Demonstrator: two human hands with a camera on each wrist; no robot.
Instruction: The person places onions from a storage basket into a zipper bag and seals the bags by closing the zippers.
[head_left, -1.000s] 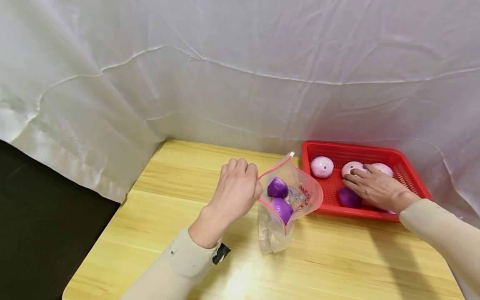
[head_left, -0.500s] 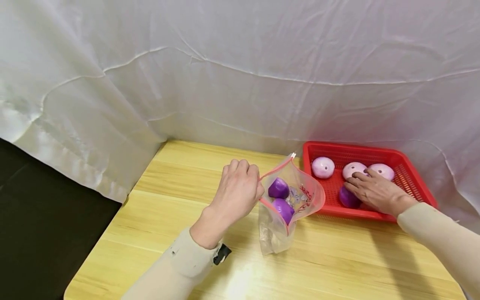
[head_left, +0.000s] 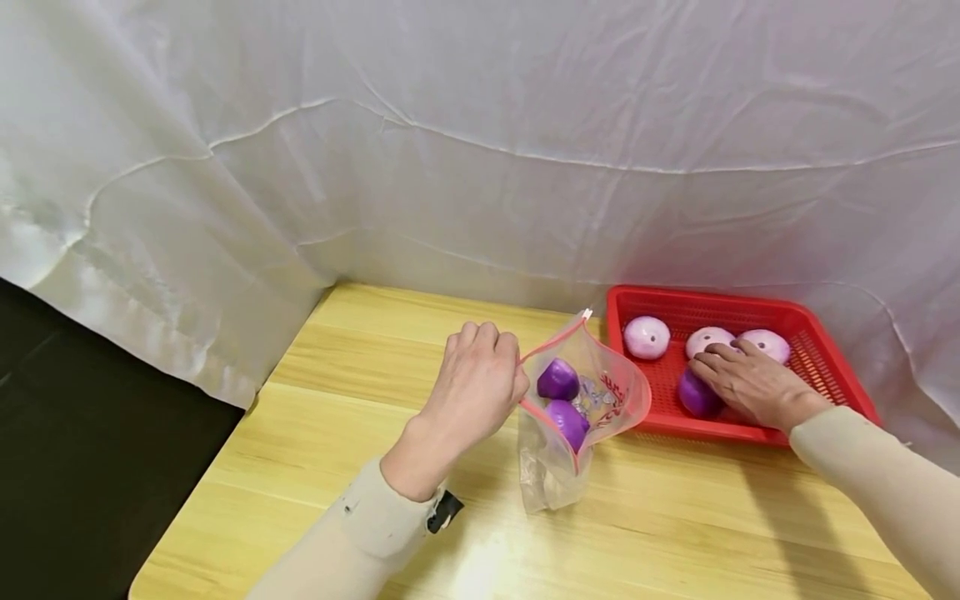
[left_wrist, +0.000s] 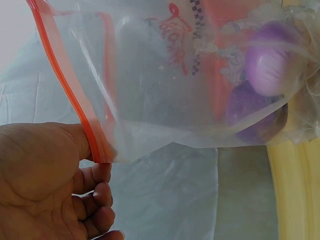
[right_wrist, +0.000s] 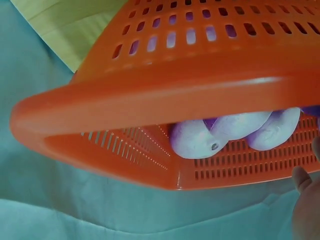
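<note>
On a wooden table sits a red basket, beside a clear bag whose rim the left hand pinches. The right hand overlies a purple onion, grip unclear, near three pale onions; the bag contains two darker bulbs.

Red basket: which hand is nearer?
Right. The right hand is inside the basket; the left hand is outside, off to its left, pinching the bag by its edge.
</note>
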